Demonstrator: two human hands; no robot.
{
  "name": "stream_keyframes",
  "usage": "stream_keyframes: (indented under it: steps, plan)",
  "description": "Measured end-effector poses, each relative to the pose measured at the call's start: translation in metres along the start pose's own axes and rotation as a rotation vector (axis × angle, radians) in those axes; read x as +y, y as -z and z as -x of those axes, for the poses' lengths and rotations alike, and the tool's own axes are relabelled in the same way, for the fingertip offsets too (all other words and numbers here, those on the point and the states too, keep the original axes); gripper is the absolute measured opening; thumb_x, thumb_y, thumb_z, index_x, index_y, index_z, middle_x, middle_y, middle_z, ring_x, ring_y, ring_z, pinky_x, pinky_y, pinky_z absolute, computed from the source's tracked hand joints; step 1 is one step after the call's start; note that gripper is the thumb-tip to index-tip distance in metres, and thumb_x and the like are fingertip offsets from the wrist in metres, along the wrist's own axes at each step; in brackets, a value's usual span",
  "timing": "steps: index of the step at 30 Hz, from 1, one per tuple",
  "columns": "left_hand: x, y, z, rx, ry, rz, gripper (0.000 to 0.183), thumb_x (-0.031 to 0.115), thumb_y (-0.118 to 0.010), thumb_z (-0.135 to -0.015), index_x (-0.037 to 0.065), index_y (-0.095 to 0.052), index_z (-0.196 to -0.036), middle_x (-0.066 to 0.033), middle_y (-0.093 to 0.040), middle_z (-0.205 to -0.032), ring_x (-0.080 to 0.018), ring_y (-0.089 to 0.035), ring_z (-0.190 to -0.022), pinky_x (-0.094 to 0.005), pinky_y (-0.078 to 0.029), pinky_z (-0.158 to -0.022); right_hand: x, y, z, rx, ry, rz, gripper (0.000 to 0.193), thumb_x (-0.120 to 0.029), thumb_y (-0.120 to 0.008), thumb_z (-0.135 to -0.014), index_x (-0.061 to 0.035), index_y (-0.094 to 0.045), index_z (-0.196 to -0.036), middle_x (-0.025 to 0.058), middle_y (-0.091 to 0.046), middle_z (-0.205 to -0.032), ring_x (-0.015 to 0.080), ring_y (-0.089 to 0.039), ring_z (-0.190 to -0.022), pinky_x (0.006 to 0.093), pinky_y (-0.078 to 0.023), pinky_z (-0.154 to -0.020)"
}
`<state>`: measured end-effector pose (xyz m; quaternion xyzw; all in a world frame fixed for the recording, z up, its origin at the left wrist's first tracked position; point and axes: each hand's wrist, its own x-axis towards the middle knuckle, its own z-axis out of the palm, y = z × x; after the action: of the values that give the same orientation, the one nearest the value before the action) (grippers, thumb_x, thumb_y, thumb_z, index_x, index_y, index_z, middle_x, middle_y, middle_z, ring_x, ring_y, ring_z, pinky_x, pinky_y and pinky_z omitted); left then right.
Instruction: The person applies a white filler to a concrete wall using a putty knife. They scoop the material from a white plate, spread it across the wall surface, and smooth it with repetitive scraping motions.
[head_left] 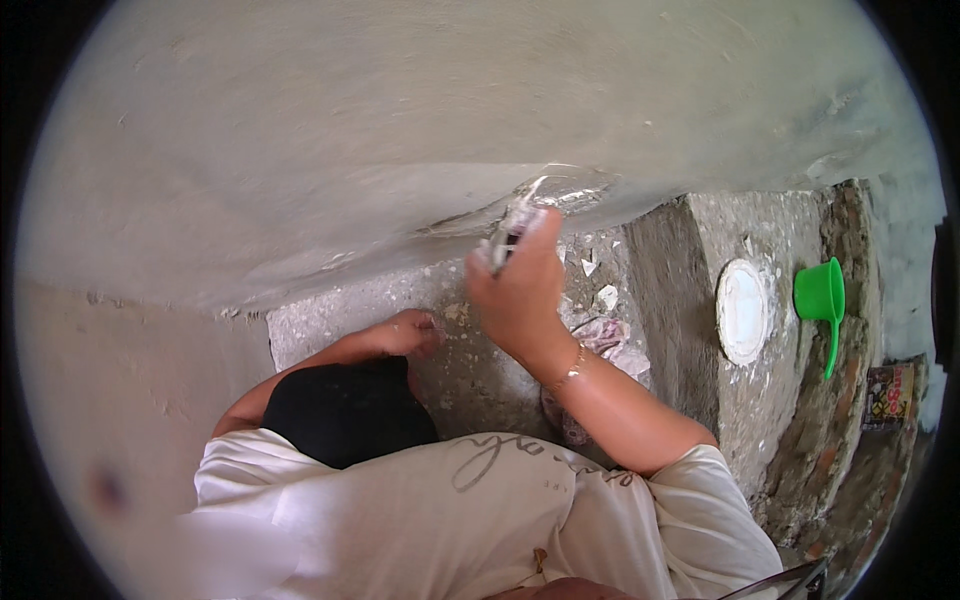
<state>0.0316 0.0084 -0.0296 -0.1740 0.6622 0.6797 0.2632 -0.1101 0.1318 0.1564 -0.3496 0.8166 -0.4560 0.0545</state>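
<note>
gripping a white-smeared, blurred hand tool (514, 232) at the smooth grey plaster wall (400, 110), the right hand (525, 285) may gouge the glossy, wet-looking patch (588, 192) if it tilts. the left hand (408, 332) is near the black-clothed knee (350, 412); whether its curled fingers hold anything, i cannot tell.

Soft, diffuse light spreads over the pale wall (380, 90), a shiny patch (577, 192) glinting near the blurred right hand (527, 285) and tool (512, 228); the left hand (405, 333) is slightly smeared too. A dark smudge (107, 488) and milky haze (235, 550) cloud the lower left; the fisheye curves into black corners
</note>
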Motion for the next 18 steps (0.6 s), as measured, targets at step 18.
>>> stream_keyframes:
  steps: [18]
  plan:
    - [0.000,0.022,0.001,0.254,0.067,0.240,0.029,0.015,-0.055,-0.088,0.002,-0.056,-0.113,-0.0069,-0.064,-0.096,-0.0165,-0.062,-0.084,-0.0290,-0.051,-0.075,0.058,0.040,0.016,0.207,0.224,0.137,0.044,-0.007,-0.063,-0.071,0.0041,-0.039,-0.105,0.0167,-0.051,-0.082,0.0343,-0.056,-0.073,0.0431,-0.045,-0.066]
